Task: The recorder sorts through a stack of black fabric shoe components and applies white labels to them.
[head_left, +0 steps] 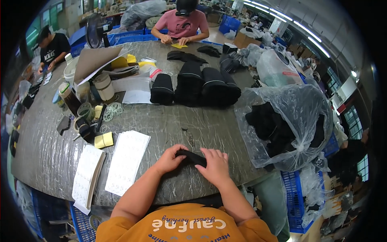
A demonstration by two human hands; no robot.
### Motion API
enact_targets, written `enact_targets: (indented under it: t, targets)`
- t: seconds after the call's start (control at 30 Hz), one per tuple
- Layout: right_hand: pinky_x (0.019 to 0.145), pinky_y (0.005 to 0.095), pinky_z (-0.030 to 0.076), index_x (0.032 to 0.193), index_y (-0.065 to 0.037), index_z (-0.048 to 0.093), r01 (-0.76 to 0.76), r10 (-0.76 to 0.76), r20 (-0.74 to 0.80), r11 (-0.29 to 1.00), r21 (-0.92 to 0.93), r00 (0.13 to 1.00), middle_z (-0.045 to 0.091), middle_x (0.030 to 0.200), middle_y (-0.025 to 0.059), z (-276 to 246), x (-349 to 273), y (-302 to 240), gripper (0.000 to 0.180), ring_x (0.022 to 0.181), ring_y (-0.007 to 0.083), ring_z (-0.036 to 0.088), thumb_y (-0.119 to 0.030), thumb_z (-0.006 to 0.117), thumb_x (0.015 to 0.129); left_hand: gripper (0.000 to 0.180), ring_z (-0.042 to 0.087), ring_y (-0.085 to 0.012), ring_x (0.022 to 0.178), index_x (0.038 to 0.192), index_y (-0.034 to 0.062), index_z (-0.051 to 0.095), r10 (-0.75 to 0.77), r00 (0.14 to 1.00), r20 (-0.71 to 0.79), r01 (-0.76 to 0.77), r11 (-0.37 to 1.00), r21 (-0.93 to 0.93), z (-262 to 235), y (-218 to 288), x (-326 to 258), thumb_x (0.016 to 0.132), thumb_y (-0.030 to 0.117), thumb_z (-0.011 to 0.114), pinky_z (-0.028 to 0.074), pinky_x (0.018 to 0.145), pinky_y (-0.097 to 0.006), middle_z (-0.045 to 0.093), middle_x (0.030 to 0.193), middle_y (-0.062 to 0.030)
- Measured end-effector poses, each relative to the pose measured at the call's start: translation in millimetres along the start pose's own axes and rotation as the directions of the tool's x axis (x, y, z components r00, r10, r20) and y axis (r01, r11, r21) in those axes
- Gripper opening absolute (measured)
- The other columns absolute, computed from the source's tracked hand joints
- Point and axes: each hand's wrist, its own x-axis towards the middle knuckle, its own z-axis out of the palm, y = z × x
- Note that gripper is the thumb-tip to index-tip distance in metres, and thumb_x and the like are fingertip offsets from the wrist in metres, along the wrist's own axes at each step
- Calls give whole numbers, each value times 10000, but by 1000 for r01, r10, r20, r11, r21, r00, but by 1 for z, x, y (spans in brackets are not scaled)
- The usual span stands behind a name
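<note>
Between my two hands, just above the table's near edge, is a narrow strip of black cloth [192, 157], perhaps several layers thick. My left hand [172, 158] pinches its left end, thumb on top. At the other end, my right hand [215, 164] has its thumb and fingers closed around the cloth. Farther off stand black cloth bundles [189, 82], with thin pale bands around some of them. Left of my left hand lie a pad of white printed sheets [128, 161] and a second, thicker pad [88, 173].
A clear plastic bag [298, 133] of black cloth sits at the right edge. Jars [104, 86], rubber bands [113, 111] and a yellow bundle [103, 140] crowd the left. Across the table [161, 125], a person in pink [181, 25] handles a yellow piece; another person [52, 50] works far left.
</note>
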Motion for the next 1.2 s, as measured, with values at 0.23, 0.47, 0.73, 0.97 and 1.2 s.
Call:
enact_targets:
  t: [0.23, 0.47, 0.73, 0.97, 1.2]
  targets:
    - [872, 419, 442, 1154, -98, 586, -186, 215, -33, 904, 385, 976, 630, 1011, 86, 33, -17, 43, 542, 984, 288, 586, -164, 809, 665, 441, 568, -187, 1066, 1235, 52, 465, 40, 999, -3, -40, 998, 51, 20, 9, 5, 831, -86, 576, 442, 955, -308, 581, 1098, -75]
    - [788, 388, 513, 1076, -44, 616, -9, 136, -209, 856, 517, 969, 637, 986, 146, 40, -15, 50, 400, 914, 333, 621, -116, 771, 715, 501, 575, -261, 1105, 1273, 49, 411, 78, 997, -14, -73, 968, 242, 31, 6, 14, 827, -21, 627, 441, 961, -352, 590, 1136, -147]
    - [719, 286, 506, 1134, -19, 592, -250, 515, -157, 632, 733, 843, 648, 1023, 104, -23, -4, 103, 389, 814, 158, 621, -107, 748, 789, 459, 607, -349, 1065, 1243, -18, 528, -283, 946, 158, 151, 818, 555, -16, 41, 35, 814, 68, 668, 472, 916, -367, 609, 1188, -207]
    - [731, 266, 515, 1456, -32, 243, -405, 718, -503, 691, 598, 482, 503, 1219, 176, -151, -38, 204, 688, 821, 142, 585, -9, 615, 877, 330, 654, -247, 959, 1134, -5, 597, -97, 953, -288, 208, 900, 382, -20, 7, 19, 813, 12, 672, 519, 827, -325, 651, 1046, -143]
    - [800, 344, 512, 1465, -11, 208, -316, 682, -597, 728, 608, 423, 461, 1255, 233, -176, -42, 162, 725, 943, 248, 600, -42, 620, 870, 207, 641, -166, 864, 1031, -4, 608, -87, 947, -308, 194, 922, 335, -23, -2, 18, 831, -10, 659, 512, 788, -291, 656, 960, -89]
